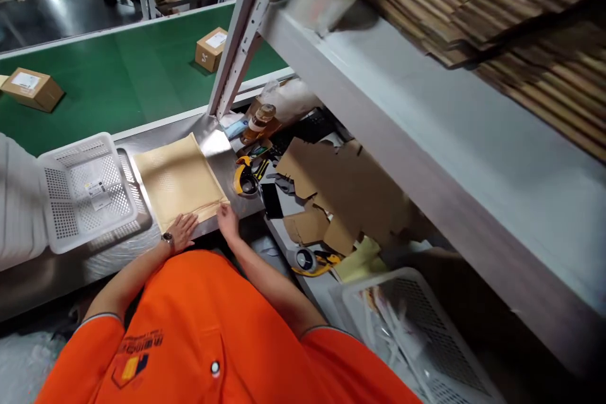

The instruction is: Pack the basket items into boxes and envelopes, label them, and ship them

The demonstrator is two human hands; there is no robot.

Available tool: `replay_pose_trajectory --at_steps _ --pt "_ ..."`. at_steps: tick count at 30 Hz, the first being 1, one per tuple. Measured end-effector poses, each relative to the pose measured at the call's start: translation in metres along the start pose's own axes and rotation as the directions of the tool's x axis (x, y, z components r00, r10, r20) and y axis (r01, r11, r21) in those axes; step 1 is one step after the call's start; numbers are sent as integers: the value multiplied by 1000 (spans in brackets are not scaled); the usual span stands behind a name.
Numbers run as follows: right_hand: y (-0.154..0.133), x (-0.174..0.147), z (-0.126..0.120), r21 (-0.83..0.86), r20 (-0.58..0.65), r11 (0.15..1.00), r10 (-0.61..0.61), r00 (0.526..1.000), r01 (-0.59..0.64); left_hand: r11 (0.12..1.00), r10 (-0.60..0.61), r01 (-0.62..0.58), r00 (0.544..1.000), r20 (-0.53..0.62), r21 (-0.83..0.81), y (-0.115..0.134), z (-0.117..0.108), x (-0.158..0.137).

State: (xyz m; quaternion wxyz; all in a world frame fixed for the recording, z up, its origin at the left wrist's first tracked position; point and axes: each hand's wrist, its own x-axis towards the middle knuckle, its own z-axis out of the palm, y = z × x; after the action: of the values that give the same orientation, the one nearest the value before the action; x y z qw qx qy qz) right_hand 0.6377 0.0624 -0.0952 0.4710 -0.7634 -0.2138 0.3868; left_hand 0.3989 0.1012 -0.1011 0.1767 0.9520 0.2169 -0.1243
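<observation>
A tan padded envelope (177,177) lies flat on the metal bench (246,205), its folded edge towards me. My left hand (183,230), with a watch on the wrist, rests on the envelope's near left part, fingers stretched out. At the near right corner, my right hand (227,221) has its fingers closed on the envelope's edge. Left of the envelope stands a white perforated basket (125,205) with a labelled clear packet (98,194) in it. To the right are a yellow tape dispenser (245,178) and a black phone (271,201).
Behind the bench runs a green conveyor (127,63) carrying cardboard boxes (40,91). A metal post (241,38) and a shelf (426,139) with stacked flat cartons (497,0) stand at the right. Torn cardboard (350,183) and another tape dispenser (315,262) lie below the shelf.
</observation>
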Motion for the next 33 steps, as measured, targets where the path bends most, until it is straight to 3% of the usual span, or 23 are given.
replay_pose_trajectory --at_steps 2,5,8,11,15,18,21,23,25,28,30,33 --pt "6 -17 5 -220 63 966 -127 990 138 1000 -16 16 1000 -7 -17 -6 10 -14" --pt "11 -33 11 -546 191 779 -243 951 309 999 -24 23 999 -26 -38 -20 21 -43" --pt "13 -37 17 -675 197 669 -241 950 310 998 -23 22 999 -24 -53 -35 29 -77" --pt "13 -36 19 -732 190 628 -186 964 266 995 -55 54 998 -6 -86 -44 28 -103" --pt "17 -30 15 -780 160 593 -117 980 198 981 -26 19 999 -37 -191 -41 -5 -106" --pt "19 -15 12 -814 163 547 -107 981 195 961 -18 -38 980 -199 -275 -49 -50 -91" --pt "14 2 13 -842 161 508 -82 984 180 951 -123 -29 879 -461 -309 -85 -100 -86" --pt "7 8 14 -850 141 508 -42 989 142 933 -270 76 795 -544 -352 -124 -128 -95" --pt "2 7 17 -856 101 507 -17 995 96 841 -515 318 719 -467 -437 -169 -148 -111" --pt "2 -11 25 -866 52 492 -95 994 92 561 -816 684 550 -175 -466 -223 -158 -137" --pt "8 -31 36 -867 76 473 -182 980 155 469 -868 770 492 -66 -434 -242 -154 -150" --pt "18 -62 61 -871 210 418 -157 965 257 428 -883 814 469 11 -392 -251 -136 -162"
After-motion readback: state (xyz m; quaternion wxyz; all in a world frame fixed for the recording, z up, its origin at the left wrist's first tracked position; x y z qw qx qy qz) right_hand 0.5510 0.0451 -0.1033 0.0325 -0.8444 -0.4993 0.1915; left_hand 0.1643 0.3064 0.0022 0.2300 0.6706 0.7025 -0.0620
